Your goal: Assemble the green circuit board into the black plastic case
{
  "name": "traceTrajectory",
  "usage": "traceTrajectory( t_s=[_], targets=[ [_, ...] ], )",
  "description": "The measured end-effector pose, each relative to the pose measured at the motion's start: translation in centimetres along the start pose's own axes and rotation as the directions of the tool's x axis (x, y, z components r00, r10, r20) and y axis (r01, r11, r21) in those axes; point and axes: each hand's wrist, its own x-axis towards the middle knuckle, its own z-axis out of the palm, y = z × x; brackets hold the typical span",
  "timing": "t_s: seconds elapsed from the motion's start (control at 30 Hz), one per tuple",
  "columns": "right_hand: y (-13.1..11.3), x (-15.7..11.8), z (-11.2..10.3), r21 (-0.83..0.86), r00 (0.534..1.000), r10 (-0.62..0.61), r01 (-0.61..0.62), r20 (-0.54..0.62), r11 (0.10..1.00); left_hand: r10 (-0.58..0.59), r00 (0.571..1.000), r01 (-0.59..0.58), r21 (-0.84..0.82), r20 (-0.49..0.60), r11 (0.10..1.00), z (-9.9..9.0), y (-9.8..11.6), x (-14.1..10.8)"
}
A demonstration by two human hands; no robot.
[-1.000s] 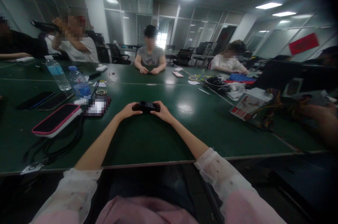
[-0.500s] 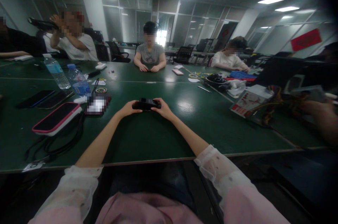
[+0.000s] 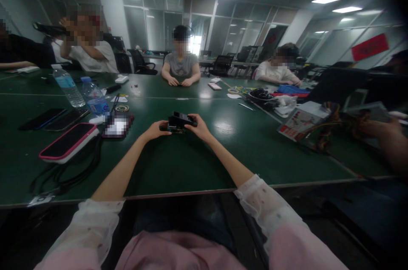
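Table (image 3: 197, 164), green, spreads beneath the left hand (image 3: 154, 130) and the right hand (image 3: 198, 127). Well to the right hand's right stands a metal box (image 3: 304, 117) with bundled wires (image 3: 331, 121); left of the left hand and farther out are a tall bottle (image 3: 70, 87) and a blue-capped bottle (image 3: 96, 100), then a pink-rimmed case (image 3: 68, 142). None touches either hand or lies between them. A black device (image 3: 184, 120) sits between the hands, equally near both, its long axis running crosswise. The left hand grips its lower part (image 3: 174, 129) at the left end; the right hand grasps its upper part (image 3: 179, 116), tilted just above, at the right end.
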Motion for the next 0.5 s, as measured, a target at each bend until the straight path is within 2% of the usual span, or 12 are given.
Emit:
traceTrajectory(
  t_s=[0.13, 0.27, 0.4, 0.5],
  targets=[
    [0.6, 0.6, -1.1, -0.032, 0.990, 0.020, -0.025, -0.137, 0.999, 0.004, 1.000, -0.004, -0.012, 0.014, 1.000, 0.0, 0.1, 0.0],
    [2.4, 1.1, -2.6, -0.196, 0.955, 0.038, -0.099, -0.294, 0.975, 0.005, 1.000, -0.005, -0.020, 0.020, 1.000, 0.0, 0.1, 0.0],
    [4.0, 0.9, -3.5, -0.377, 0.932, 0.042, -0.187, -0.360, 0.907, -0.003, 1.000, 0.004, -0.017, 0.028, 1.000, 0.0, 0.1, 0.0],
    [4.6, 0.6, -3.7, -0.415, 0.926, 0.057, -0.222, -0.374, 0.882, 0.005, 1.000, -0.005, -0.014, 0.028, 1.000, -0.1, 0.2, -0.1]
  ],
)
